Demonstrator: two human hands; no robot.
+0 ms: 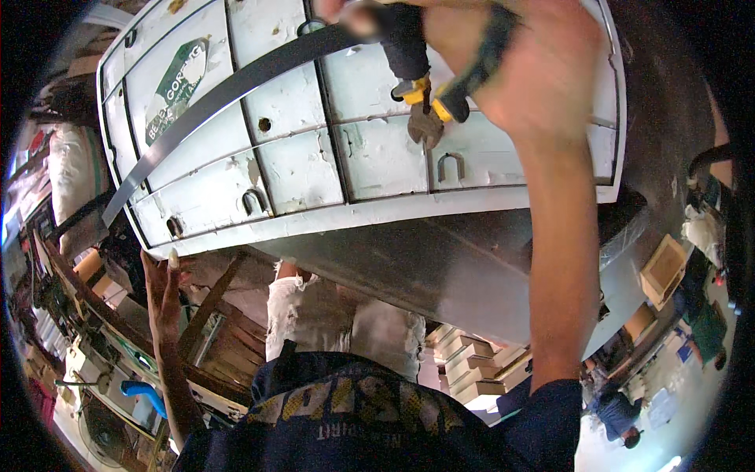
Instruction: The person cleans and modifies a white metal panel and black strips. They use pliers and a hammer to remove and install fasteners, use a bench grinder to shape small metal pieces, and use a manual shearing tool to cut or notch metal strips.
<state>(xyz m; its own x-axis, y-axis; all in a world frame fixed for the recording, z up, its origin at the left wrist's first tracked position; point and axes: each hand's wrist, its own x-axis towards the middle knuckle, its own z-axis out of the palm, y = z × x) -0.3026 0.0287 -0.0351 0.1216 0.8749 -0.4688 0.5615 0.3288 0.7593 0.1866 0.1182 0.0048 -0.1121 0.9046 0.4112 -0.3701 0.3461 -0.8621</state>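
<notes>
Along the upper part of the view lies a large white panel (pixel 299 161) with dark grooves and several small metal loops. My right hand (pixel 543 71), smeared by motion, is closed round a pair of pincers (pixel 425 126) with black and yellow handles. Their handles are spread, and the metal jaws sit at a groove on the panel, near a U-shaped loop (pixel 451 167). My left hand (pixel 163 279) grips the panel's lower left edge, its fingers partly hidden. A long dark strip (pixel 212 98) crosses the panel's left side; fingers blur at its upper end, and I cannot tell whose.
A dark, smooth surface (pixel 472 267) runs beneath the panel. Stacked pale boxes (pixel 468 362) stand low in the middle. On the left are a white sack (pixel 75 177) and a cluttered shelf. Two people (pixel 617 413) are in the background at lower right, near a wooden box (pixel 663 270).
</notes>
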